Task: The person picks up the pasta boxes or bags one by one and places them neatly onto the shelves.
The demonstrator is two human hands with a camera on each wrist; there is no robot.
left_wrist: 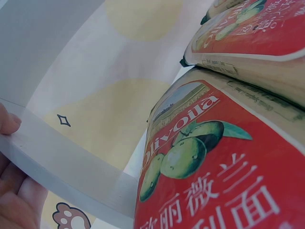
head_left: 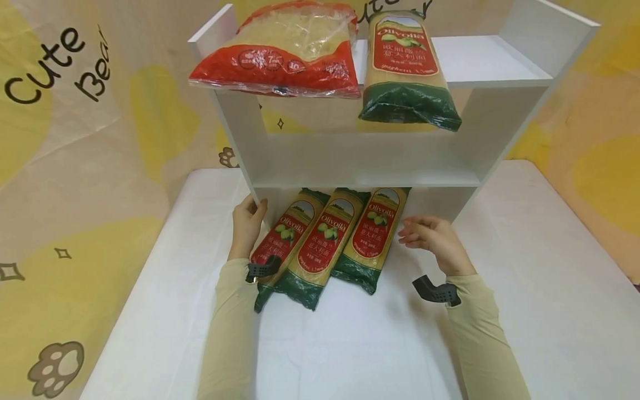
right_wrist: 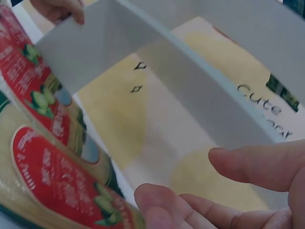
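Three packs of spaghetti with red labels and green ends lie slanted side by side under the lowest board of a white shelf [head_left: 365, 161]: a left pack [head_left: 287, 233], a middle pack [head_left: 320, 239] and a right pack [head_left: 375, 228]. Left of them, my left hand [head_left: 246, 223] grips the front edge of the shelf's side panel [left_wrist: 62, 167], thumb on one face and fingers on the other. My right hand [head_left: 434, 240] is held beside the right pack, fingers loosely bent and thumb apart from them, with nothing in between. The packs' far ends are partly hidden by the board in the head view.
On the top board sit a red bag of pasta [head_left: 280, 61] at the left and another spaghetti pack [head_left: 407, 66], both jutting over the front edge. A white-covered table [head_left: 350, 344] carries the shelf. Behind hangs a yellow patterned cloth [head_left: 165, 122].
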